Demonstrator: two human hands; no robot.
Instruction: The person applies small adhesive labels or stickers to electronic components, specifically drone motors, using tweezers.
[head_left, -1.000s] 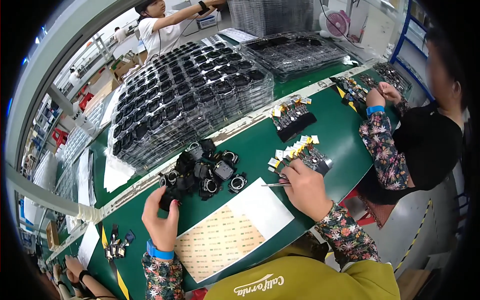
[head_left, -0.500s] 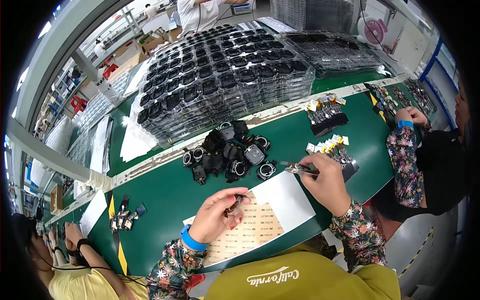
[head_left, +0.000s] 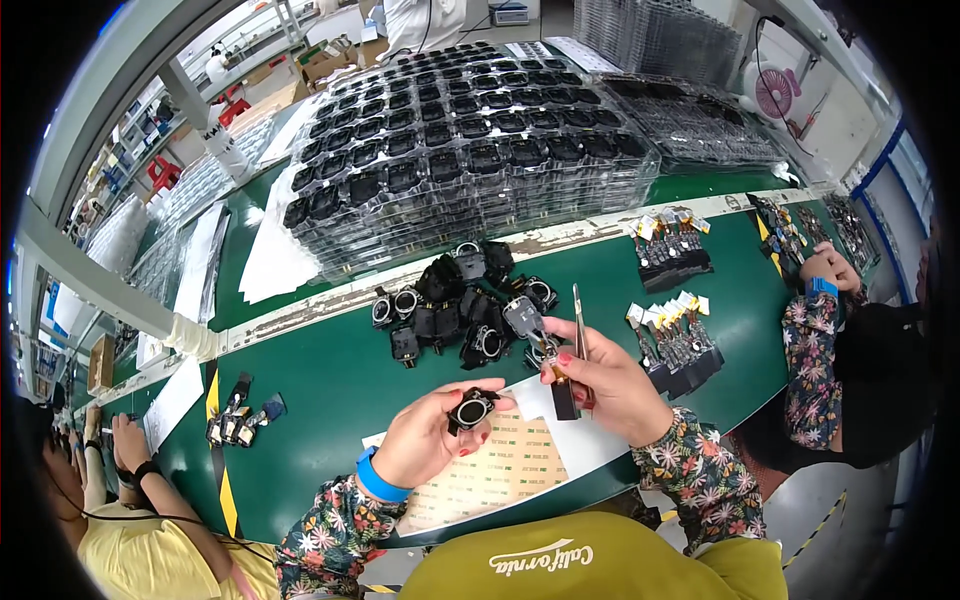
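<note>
My left hand point(head_left: 425, 432), wearing a blue wristband, grips a black watch case point(head_left: 470, 409) whose round silver ring faces up. In my right hand point(head_left: 622, 392) is a pair of metal tweezers point(head_left: 579, 312) pointing away from me. The same fingers pinch a small flex cable part point(head_left: 565, 398) with a dark flap hanging down; its upper end is hard to make out. Both hands hover over a sheet of tan adhesive backing point(head_left: 520, 455) and a white sheet point(head_left: 590, 450). Just beyond them lies a heap of black watch cases point(head_left: 435, 322).
Stacked clear trays point(head_left: 400, 215) filled with black cases stand behind the heap. Rows of flex cable parts point(head_left: 680, 350) lie to the right, with another group point(head_left: 672, 255) farther back. Small parts point(head_left: 240, 425) rest at left. Co-workers sit on both sides; one's hand point(head_left: 832, 268) is at right.
My right hand has moved left toward my left hand and now holds a flex cable part, with the tweezers swung upright. The watch case in my left hand has turned its ring upward.
</note>
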